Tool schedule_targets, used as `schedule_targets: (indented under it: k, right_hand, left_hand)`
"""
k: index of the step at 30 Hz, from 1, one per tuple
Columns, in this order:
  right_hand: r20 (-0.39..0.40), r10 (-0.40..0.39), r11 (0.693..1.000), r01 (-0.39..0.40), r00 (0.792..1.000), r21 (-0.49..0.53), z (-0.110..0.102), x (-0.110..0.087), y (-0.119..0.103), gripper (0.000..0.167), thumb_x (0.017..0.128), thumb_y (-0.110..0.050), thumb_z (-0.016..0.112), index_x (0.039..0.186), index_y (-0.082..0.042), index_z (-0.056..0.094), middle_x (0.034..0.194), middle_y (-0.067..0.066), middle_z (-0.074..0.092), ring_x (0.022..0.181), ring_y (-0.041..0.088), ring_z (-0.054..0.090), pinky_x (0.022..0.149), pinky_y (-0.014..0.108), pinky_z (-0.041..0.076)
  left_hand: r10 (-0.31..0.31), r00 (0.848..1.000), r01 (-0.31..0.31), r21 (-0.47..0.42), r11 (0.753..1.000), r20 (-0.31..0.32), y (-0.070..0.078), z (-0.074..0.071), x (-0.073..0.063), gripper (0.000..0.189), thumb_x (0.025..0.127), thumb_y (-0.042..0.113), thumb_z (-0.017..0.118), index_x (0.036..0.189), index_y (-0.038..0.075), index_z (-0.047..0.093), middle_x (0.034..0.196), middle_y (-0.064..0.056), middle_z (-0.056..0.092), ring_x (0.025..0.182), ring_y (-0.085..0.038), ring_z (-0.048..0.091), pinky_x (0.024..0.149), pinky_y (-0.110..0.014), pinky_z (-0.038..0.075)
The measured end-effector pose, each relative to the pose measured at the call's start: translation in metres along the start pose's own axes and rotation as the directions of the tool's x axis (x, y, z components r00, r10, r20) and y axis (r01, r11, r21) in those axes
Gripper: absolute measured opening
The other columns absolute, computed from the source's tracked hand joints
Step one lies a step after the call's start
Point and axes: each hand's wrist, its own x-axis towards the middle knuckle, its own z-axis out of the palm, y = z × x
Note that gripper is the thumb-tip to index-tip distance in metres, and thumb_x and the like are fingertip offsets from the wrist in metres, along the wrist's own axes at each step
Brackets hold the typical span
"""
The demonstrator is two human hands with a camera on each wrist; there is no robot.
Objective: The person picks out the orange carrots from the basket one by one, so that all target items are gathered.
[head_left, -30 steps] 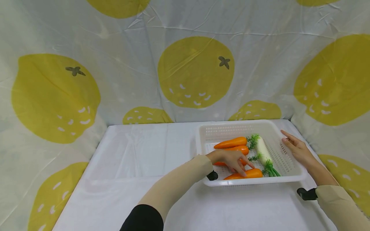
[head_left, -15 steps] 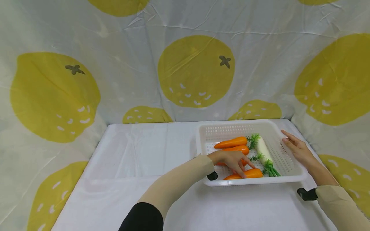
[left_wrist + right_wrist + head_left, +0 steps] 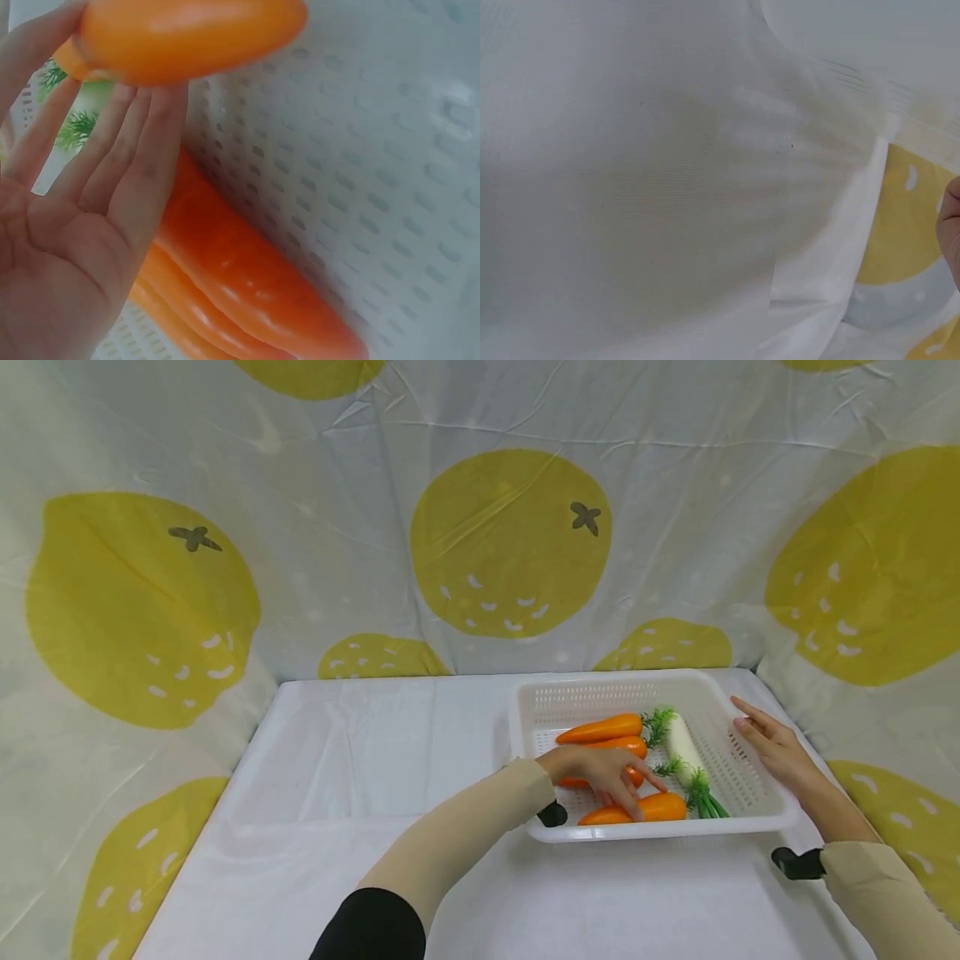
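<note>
In the head view my left hand [image 3: 606,772] reaches into the white plastic basket [image 3: 720,831] and grips the front carrot [image 3: 663,807] with its thumb and fingertips. The left wrist view shows this carrot [image 3: 202,37] across the fingertips, its tapered end pointing right. Several other orange carrots [image 3: 600,729] lie behind it, partly hidden by the hand. A white radish [image 3: 681,745] with green leaves [image 3: 701,797] rests to their right. At the basket's right rim is my right hand [image 3: 780,756], index finger extended and thumb at the edge; only a sliver of that hand [image 3: 949,232] shows in the right wrist view.
The basket stands at the right of a table covered in white cloth [image 3: 337,752]. Behind and at both sides hangs a curtain [image 3: 337,543] printed with yellow fruit. Black wrist mounts [image 3: 797,864] stick out beside both wrists, the left one close to the basket's front rim.
The front carrot has shifted slightly right and up in the head view with my left hand, now covering more of its own green tuft. My right hand and the basket stay in place.
</note>
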Motion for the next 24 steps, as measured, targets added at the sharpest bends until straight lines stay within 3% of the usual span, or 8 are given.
schedule_targets:
  k: [5, 8, 11, 14, 18, 24]
  right_hand:
    - [0.001, 0.013, 1.000, -0.013, 1.000, -0.003, 0.000, 0.000, -0.001, 0.058, 0.107, -0.023, 0.049, 0.156, -0.004, 0.025, 0.096, -0.021, 0.053, 0.084, -0.006, 0.052, 0.068, 0.011, 0.047]
    - [0.005, 0.020, 1.000, -0.020, 1.000, -0.018, 0.000, 0.000, -0.002, 0.059, 0.107, -0.025, 0.049, 0.156, -0.003, 0.024, 0.097, -0.020, 0.052, 0.085, -0.006, 0.050, 0.069, 0.011, 0.046]
    - [0.011, 0.036, 0.999, -0.036, 0.999, -0.031, 0.000, 0.000, -0.003, 0.061, 0.107, -0.029, 0.048, 0.156, -0.003, 0.023, 0.098, -0.019, 0.051, 0.086, -0.006, 0.049, 0.070, 0.011, 0.046]
    - [0.020, 0.058, 0.998, -0.057, 0.998, -0.028, 0.000, -0.001, -0.005, 0.063, 0.107, -0.032, 0.047, 0.157, -0.005, 0.021, 0.098, -0.018, 0.050, 0.085, -0.005, 0.050, 0.070, 0.012, 0.047]
    - [0.033, 0.075, 0.997, -0.075, 0.997, -0.011, 0.001, -0.001, -0.006, 0.064, 0.107, -0.033, 0.047, 0.158, -0.006, 0.020, 0.099, -0.016, 0.050, 0.085, -0.005, 0.051, 0.069, 0.014, 0.050]
    - [0.032, 0.038, 0.999, -0.038, 0.999, 0.015, 0.001, 0.000, -0.003, 0.061, 0.107, -0.027, 0.047, 0.158, -0.006, 0.021, 0.098, -0.018, 0.052, 0.084, -0.005, 0.053, 0.067, 0.015, 0.050]
  left_hand:
    - [0.038, 0.999, -0.038, -0.018, 0.999, -0.027, 0.004, -0.006, -0.005, 0.052, 0.086, 0.010, 0.080, 0.134, 0.022, 0.065, 0.074, -0.003, 0.054, 0.060, -0.013, 0.042, 0.056, -0.023, 0.042]
    - [0.075, 0.997, -0.076, -0.057, 0.995, -0.035, 0.006, -0.011, -0.008, 0.054, 0.087, 0.007, 0.078, 0.137, 0.020, 0.062, 0.078, -0.005, 0.058, 0.059, -0.015, 0.039, 0.054, -0.024, 0.037]
    - [0.111, 0.993, -0.115, -0.109, 0.987, -0.043, 0.009, -0.016, -0.011, 0.058, 0.088, 0.004, 0.075, 0.142, 0.017, 0.058, 0.091, -0.007, 0.067, 0.066, -0.016, 0.047, 0.055, -0.026, 0.035]
    - [0.137, 0.987, -0.146, -0.099, 0.984, -0.087, 0.011, -0.021, -0.016, 0.059, 0.087, 0.008, 0.077, 0.142, 0.019, 0.058, 0.112, 0.002, 0.068, 0.085, -0.008, 0.058, 0.058, -0.027, 0.041]
    - [0.169, 0.972, -0.174, -0.019, 0.985, -0.163, 0.014, -0.029, -0.026, 0.057, 0.085, 0.017, 0.081, 0.139, 0.020, 0.061, 0.124, 0.011, 0.062, 0.107, -0.001, 0.059, 0.072, -0.028, 0.054]
    - [0.210, 0.954, -0.217, -0.013, 0.976, -0.214, 0.018, -0.039, -0.047, 0.057, 0.086, 0.018, 0.080, 0.139, 0.018, 0.061, 0.130, 0.006, 0.062, 0.110, -0.002, 0.060, 0.086, -0.026, 0.054]
